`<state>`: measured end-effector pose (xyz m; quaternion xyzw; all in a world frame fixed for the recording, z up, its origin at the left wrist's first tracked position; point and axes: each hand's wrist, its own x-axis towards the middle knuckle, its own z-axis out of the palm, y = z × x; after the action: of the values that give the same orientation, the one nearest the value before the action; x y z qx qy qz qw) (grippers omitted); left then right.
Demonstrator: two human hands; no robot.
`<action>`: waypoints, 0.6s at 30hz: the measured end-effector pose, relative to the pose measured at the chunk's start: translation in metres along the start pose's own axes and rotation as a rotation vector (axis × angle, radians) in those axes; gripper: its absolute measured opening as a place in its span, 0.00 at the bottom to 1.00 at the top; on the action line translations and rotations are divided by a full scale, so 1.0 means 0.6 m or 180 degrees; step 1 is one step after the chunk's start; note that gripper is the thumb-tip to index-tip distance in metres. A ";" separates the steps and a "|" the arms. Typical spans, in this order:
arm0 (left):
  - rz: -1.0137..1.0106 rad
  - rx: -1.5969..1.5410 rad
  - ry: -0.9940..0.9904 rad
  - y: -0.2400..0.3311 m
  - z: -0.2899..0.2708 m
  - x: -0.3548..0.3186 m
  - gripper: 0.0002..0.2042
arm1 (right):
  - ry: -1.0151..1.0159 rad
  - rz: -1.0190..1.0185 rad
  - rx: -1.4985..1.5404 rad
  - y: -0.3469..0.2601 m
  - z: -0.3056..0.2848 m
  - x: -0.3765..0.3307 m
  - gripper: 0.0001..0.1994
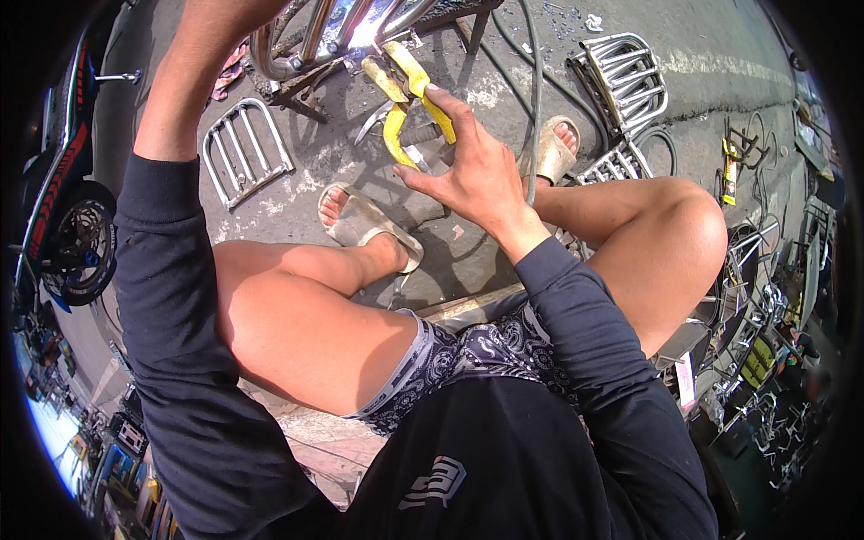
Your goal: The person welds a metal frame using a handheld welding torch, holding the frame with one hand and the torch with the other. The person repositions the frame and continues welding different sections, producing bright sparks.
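Observation:
My right hand [481, 171] grips a yellow plier-shaped welding electrode holder [409, 70], thumb and forefinger around its lower end. A grey cable hangs by that hand. The holder's upper tips are next to a glaring white-violet spot on a frame of shiny bent metal tubes [319, 31]. The tube frame is on a dark metal stand [459, 11] and is cut off by the top edge. My left hand [243, 7] is at the top edge beside the tubes, mostly out of the picture; its fingers do not show.
A tubular metal rack [247, 153] lies on the pavement at left, with stacked racks [625, 81] at right. Cables [537, 90] cross the ground there. My sandalled feet [364, 220] are below the work. A motorcycle wheel [85, 243] stands far left; metal parts [765, 306] clutter the right.

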<state>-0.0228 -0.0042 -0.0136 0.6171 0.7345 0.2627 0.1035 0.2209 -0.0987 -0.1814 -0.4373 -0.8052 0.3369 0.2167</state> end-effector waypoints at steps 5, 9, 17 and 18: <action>-0.0079 0.0072 -0.0083 -0.002 0.001 0.001 0.10 | -0.0015 0.0015 0.0037 -0.001 0.000 0.001 0.49; -0.0133 0.0134 -0.0045 -0.003 -0.003 0.000 0.09 | -0.0027 0.0026 0.0033 -0.002 0.000 0.002 0.49; 0.0311 0.0367 0.0584 0.022 0.011 -0.018 0.10 | 0.0230 -0.0105 0.0330 -0.005 0.001 0.003 0.53; -0.0020 0.0392 0.0180 0.017 0.002 -0.011 0.11 | 0.0344 -0.0129 0.0455 -0.005 0.003 0.003 0.53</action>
<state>-0.0119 -0.0093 -0.0108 0.6123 0.7538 0.2341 0.0454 0.2172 -0.0991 -0.1800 -0.4220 -0.7749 0.3649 0.2973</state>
